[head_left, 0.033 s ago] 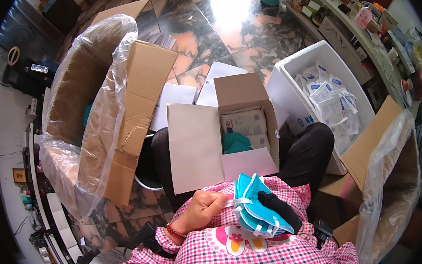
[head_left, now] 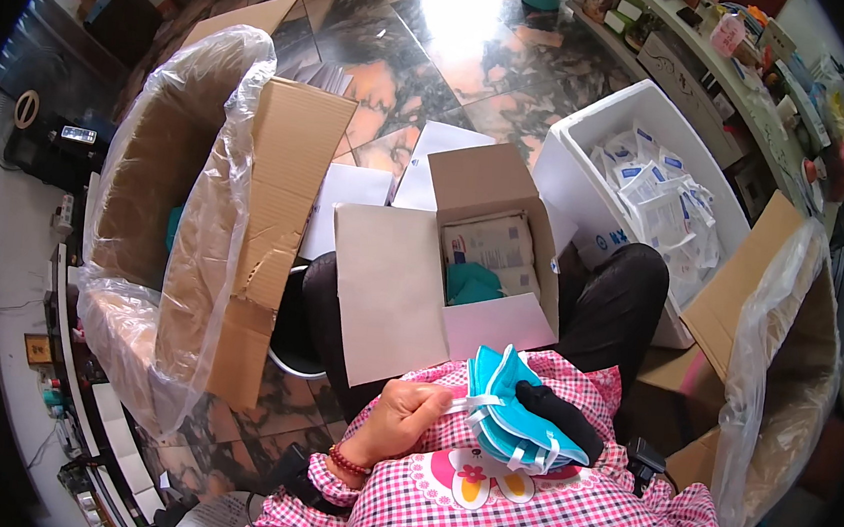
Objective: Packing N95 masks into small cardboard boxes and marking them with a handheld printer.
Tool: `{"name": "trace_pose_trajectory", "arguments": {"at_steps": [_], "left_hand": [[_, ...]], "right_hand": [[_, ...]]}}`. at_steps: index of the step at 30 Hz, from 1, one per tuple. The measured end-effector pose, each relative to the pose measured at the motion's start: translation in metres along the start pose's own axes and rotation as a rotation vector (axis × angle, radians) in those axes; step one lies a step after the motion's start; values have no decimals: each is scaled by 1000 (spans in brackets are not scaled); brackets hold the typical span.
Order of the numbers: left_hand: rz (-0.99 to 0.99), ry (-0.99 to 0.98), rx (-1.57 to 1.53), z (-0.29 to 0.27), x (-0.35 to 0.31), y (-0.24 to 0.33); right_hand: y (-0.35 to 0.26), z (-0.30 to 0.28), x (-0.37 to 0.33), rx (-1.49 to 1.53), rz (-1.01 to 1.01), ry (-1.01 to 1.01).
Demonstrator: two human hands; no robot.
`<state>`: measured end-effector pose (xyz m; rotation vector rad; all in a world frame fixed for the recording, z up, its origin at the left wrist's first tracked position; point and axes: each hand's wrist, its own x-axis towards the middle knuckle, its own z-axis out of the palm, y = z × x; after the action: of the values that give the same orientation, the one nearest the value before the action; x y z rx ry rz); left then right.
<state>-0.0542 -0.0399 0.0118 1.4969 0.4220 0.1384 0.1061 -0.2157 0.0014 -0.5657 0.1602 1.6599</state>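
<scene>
In my right hand (head_left: pixel 561 416), which wears a black glove, is a small stack of turquoise folded face masks (head_left: pixel 514 412) with white edging. The thumb lies over the masks; the other fingers are hidden behind them. My bare left hand (head_left: pixel 398 424), with a red bead bracelet at the wrist, pinches the white elastic straps (head_left: pixel 470 403) at the stack's left side. Both hands are just above my pink checked apron (head_left: pixel 400 518). In front of them, on my lap, an open white carton (head_left: pixel 390 281) holds pale printed packets (head_left: pixel 489 241) and a few turquoise masks (head_left: pixel 473 284).
To the left stands a large cardboard box (head_left: pixel 293 192) lined with clear plastic (head_left: pixel 242 87). A white foam box (head_left: pixel 560 175) full of small white packets (head_left: pixel 668 200) is at the far right. Another plastic-lined box (head_left: pixel 784 366) is close on my right. A dark bin (head_left: pixel 297 368) stands by my left leg.
</scene>
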Motion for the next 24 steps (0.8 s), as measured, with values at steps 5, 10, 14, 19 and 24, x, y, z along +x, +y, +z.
{"name": "trace_pose_trajectory", "arguments": {"at_steps": [5,10,14,19,24], "left_hand": [[-19,-17,112,-21,-23,-15],[-282,653,-231,-95,-87,-36],[-168,605,-391,-86,-74,-20],[-249,667,-436,-106,-49,-37],[-430,895,-85,-170,-48,-148]], "right_hand": [[5,-6,-3,18,-98,-83],[-33,26,-39,280,-420,-166],[-52,43,-28,661,-406,-465],[-73,34,-29,-637,-311,297],[-76,51,-15,-1087,-333,270]]}}
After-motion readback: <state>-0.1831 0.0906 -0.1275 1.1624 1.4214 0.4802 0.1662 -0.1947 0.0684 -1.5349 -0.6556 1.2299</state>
